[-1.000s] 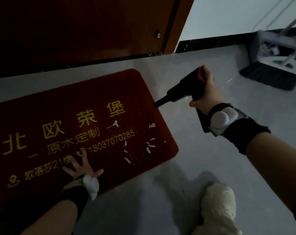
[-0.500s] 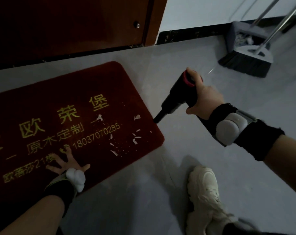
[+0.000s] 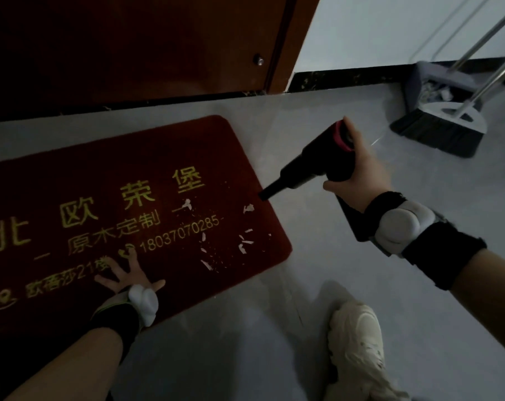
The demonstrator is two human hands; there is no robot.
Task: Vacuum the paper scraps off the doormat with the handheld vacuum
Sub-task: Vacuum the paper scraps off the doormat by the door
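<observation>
Right hand (image 3: 361,172) grips the handheld vacuum (image 3: 317,163); left hand (image 3: 126,273) lies splayed on the doormat (image 3: 71,157), lettered "北欧荣堡", seemingly "18037070285", by paper scraps (image 3: 245,241).

Dim grey floor (image 3: 390,285), wooden door (image 3: 129,47)

The left hand (image 3: 126,274) lies flat, palm down, fingers spread wide and straight, thumb out to the right; its forearm comes up from the lower left with a black wrist strap and a white pod on the wrist. The right hand (image 3: 361,175) is curled in a grip, thumb on top, wrist bent, forearm entering from the right, also wearing a black strap with a white pod
</observation>
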